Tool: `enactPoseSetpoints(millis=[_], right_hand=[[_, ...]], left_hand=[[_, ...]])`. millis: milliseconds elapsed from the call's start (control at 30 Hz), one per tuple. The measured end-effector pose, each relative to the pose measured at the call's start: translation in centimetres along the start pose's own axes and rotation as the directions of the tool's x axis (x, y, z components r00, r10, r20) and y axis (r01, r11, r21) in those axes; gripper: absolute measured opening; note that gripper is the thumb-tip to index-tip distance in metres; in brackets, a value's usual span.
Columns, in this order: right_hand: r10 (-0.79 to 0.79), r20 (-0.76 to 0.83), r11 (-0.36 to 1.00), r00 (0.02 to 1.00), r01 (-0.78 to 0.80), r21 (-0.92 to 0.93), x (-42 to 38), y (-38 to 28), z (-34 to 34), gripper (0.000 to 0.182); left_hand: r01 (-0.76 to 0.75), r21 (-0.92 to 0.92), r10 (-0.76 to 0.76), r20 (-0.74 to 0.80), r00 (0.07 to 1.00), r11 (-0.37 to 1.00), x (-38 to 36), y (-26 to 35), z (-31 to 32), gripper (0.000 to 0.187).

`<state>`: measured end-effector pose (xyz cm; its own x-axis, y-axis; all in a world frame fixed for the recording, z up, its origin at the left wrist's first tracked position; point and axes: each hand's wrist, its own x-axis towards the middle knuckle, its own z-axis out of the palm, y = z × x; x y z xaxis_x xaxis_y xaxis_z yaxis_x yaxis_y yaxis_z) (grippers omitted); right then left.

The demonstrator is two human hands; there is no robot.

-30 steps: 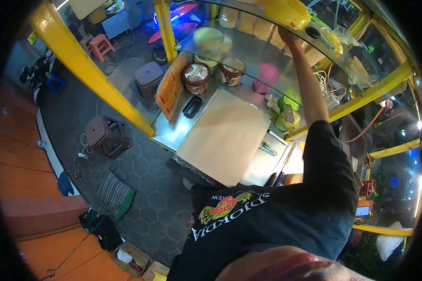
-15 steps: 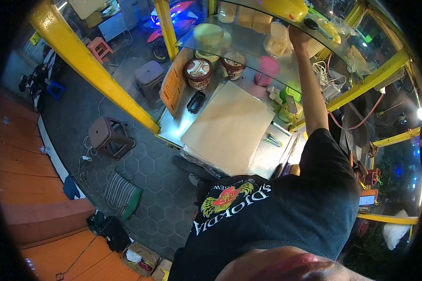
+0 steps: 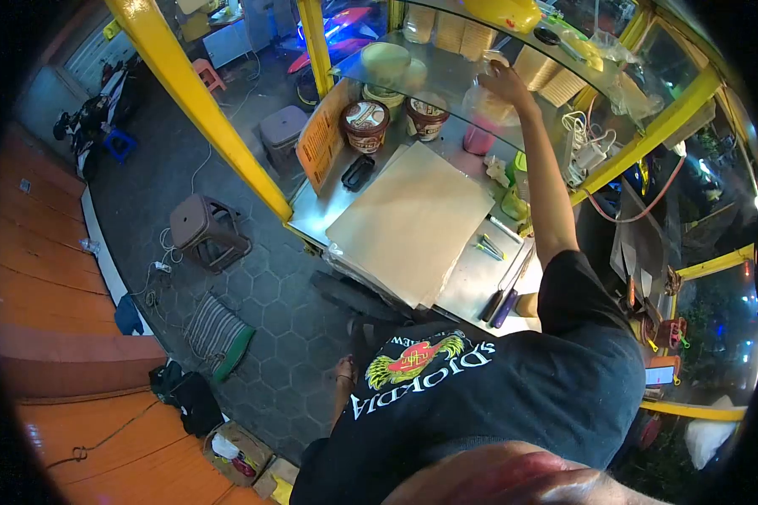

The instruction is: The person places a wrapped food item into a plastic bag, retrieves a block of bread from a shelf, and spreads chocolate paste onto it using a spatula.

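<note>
Glass shelving (image 3: pixel 446 74) stands over a metal surface (image 3: pixel 314 215) bearing pale sheets (image 3: pixel 413 220). Handling a clear plastic bag (image 3: pixel 485 103) there, the right hand (image 3: pixel 507 82) seems to pinch it, fingers partly curled; moving it calls for glass clearance. The left hand's (image 3: pixel 344 368) grip can't be told.

Over on the left, a brown stool (image 3: pixel 202 225) stands on the paving (image 3: pixel 269 316), with a striped bundle (image 3: pixel 215 335) nearer. Farther off sit a small blue stool (image 3: pixel 120 146) and a red one (image 3: pixel 208 75).
</note>
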<state>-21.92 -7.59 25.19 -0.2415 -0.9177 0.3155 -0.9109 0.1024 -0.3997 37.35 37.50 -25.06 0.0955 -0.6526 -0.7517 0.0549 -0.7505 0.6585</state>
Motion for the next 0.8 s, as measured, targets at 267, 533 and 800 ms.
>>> enactPoseSetpoints(millis=[267, 533, 800], right_hand=[[0.182, 0.243, -0.088, 0.953, -0.23, 0.969, -16.0, -7.1, -7.5, 0.048], [-0.422, 0.007, -0.799, 0.907, -0.375, 0.47, -32.8, -10.3, 1.5, 0.086], [-0.298, -0.032, -0.807, 0.954, -0.234, 0.542, -42.8, -12.7, -7.3, 0.079]], left_hand=[[0.021, 0.101, -0.027, 0.063, 0.998, 0.995, -1.0, -4.0, -2.5, 0.025], [0.023, -0.061, -0.018, 0.076, 0.997, 0.998, -4.1, -8.3, -11.8, 0.027], [-0.222, 0.78, 0.177, 0.144, 0.974, 0.585, -12.5, -15.1, -15.7, 0.045]])
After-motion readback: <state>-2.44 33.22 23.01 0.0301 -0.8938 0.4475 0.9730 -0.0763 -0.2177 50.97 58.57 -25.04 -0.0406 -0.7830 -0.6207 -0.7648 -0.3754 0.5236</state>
